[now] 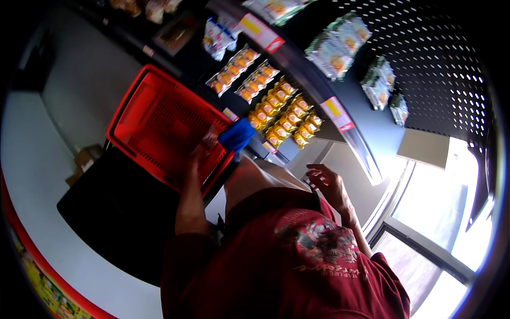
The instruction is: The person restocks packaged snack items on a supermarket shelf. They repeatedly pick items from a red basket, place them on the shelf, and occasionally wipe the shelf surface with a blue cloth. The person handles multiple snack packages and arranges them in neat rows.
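A red plastic shopping basket [151,125] with slotted walls sits on my left, tilted in the view. My left hand [195,162] reaches over its near side, by a pale see-through item [210,139] that looks like packaging. The fingers seem closed, but shade and blur hide exactly what they grip. A blue cloth-like thing [237,135] lies over the basket's right corner. My right hand [328,185] hangs at my right side, fingers loosely bent and apart, holding nothing visible. Nearest to it are the lower shelf's yellow-wrapped snack packs [287,122].
Ahead stand dark shelves with a price-tag rail [324,98]. Clear strips of orange buns [234,70] and a white-blue bag [218,40] sit on the lower shelf, green-white packets [340,45] higher up. A black perforated panel [425,69] rises at right, above a bright window [430,207].
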`<state>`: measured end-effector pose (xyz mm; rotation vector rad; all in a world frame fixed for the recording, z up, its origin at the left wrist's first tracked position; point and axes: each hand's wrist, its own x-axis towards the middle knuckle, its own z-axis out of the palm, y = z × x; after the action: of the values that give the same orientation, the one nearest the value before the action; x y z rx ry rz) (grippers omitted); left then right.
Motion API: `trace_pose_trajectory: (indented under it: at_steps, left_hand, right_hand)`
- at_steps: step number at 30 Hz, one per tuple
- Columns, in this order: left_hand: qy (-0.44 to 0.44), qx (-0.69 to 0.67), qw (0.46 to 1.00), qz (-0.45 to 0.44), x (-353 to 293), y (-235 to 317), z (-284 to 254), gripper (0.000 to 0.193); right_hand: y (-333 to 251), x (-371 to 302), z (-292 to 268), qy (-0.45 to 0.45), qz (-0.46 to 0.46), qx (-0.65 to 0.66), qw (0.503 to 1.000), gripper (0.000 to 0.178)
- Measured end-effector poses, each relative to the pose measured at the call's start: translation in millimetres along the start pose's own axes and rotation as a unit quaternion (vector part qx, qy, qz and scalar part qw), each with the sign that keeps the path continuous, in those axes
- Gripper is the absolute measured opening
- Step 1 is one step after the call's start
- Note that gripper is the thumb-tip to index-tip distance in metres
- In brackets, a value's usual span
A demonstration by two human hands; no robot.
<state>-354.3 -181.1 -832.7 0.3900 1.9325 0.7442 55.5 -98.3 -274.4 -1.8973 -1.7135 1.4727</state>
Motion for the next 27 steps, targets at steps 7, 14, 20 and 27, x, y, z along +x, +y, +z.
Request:
trace_pose_trajectory:
  at_steps: [7,14,20,27]
  left_hand:
    - [0.053,-0.144,0.988,0.019,-78.1,159.2,-9.3,0.035]
    - [-0.038,-0.15,0.92,0.36,-260.1,438.4,-6.3,0.032]
    - [-0.142,-0.036,0.863,0.484,-337.1,573.4,28.7,0.033]
    - [-0.081,0.204,0.811,0.543,-288.7,618.7,77.2,0.055]
  right_hand:
    - [-26.7,-4.3,-22.9,0.027,-0.085,-0.053,0.995,0.029]
    - [-55.6,23.0,-61.5,0.086,-0.16,0.15,0.972,0.028]
    - [-102.5,81.4,-94.4,0.147,-0.186,0.225,0.945,0.048]
    - [-122.2,151.3,-98.6,0.172,-0.114,0.252,0.945,0.068]
